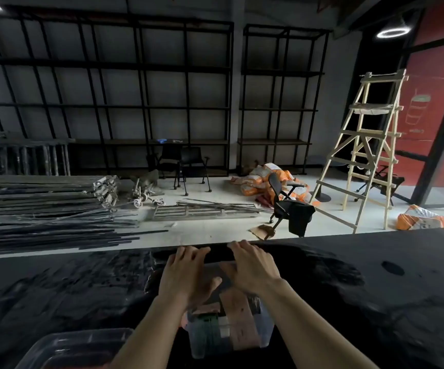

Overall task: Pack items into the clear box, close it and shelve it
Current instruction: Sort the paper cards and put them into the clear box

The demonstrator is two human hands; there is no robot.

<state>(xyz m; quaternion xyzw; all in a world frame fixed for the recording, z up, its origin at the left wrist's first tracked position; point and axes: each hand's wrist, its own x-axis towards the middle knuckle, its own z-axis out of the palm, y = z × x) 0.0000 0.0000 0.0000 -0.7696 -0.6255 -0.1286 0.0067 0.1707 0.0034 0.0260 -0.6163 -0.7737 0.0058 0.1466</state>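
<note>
The clear box [242,339] stands on the black table [375,302] right in front of me, with pinkish packets and a dark green item showing through its wall. Its translucent lid [216,270] lies on top. My left hand [186,275] and my right hand [251,267] lie flat on the far part of the lid, side by side. Their fingers are spread and reach toward the table's far edge. Neither hand is wrapped around anything. The hands and forearms hide the lid's far rim.
A second clear container [74,347] sits at the near left of the table. Beyond the table are black metal shelving [140,102] along the wall, stacked metal bars [42,209], office chairs [287,206], orange sacks [258,179] and a wooden ladder [367,145].
</note>
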